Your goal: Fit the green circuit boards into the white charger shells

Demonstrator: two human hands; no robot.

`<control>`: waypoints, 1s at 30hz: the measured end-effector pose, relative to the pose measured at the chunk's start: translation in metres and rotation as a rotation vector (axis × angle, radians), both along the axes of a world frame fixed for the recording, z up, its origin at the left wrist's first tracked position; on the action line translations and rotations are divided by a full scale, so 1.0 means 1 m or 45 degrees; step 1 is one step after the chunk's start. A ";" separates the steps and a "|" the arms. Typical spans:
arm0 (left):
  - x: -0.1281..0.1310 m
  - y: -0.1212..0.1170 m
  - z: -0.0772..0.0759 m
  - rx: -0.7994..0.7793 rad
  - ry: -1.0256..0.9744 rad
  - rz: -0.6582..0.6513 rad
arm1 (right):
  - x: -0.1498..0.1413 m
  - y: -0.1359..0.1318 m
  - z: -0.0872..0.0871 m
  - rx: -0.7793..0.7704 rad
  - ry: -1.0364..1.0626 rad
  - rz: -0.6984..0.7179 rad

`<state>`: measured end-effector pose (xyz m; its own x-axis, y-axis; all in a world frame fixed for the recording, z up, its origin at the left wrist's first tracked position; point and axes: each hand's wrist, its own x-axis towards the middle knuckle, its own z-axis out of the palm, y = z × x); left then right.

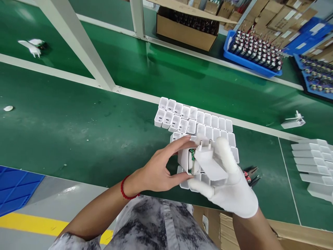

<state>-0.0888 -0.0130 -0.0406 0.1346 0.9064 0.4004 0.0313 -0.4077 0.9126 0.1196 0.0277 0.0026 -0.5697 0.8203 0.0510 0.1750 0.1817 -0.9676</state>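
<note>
Left side: the green worktop [67,128] gives a wide open stretch, bounded at the back by a white rail [137,95]
Left hand: bare hand [158,170] clamped round the sides of a white casing [184,160], held near the front edge, above other casings
Casing progress: a green board [191,156] sits inside; the mouth is uncovered, so closing looks unfinished
Casing rows: open-topped casings [191,126] stand close together, the back row near the rail; no covers on those whose tops show, leaving little room behind the hands
Plug cover: pronged cover [210,166] tilts at the casing's mouth, not seated
Right hand: gloved hand [231,194] grips the cover between thumb and fingers, close to the left
Pliers: red-handled pliers [247,177] limit room just beside the glove
Right side: white stacked pieces [310,163]; whether finished, cannot tell
</note>
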 end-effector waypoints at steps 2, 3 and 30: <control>0.001 0.000 -0.004 -0.024 -0.031 0.026 | -0.001 0.000 0.001 0.064 -0.038 -0.052; 0.002 0.000 -0.006 -0.052 -0.056 0.051 | -0.002 -0.001 0.001 0.070 -0.021 -0.103; 0.014 -0.018 0.017 0.044 0.188 0.416 | -0.034 -0.007 -0.022 -0.324 -0.129 -0.226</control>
<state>-0.0748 -0.0313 -0.0237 -0.1012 0.8975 0.4293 0.2951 -0.3850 0.8744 0.0858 0.0209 -0.0196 -0.4085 0.8863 -0.2183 0.2800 -0.1060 -0.9541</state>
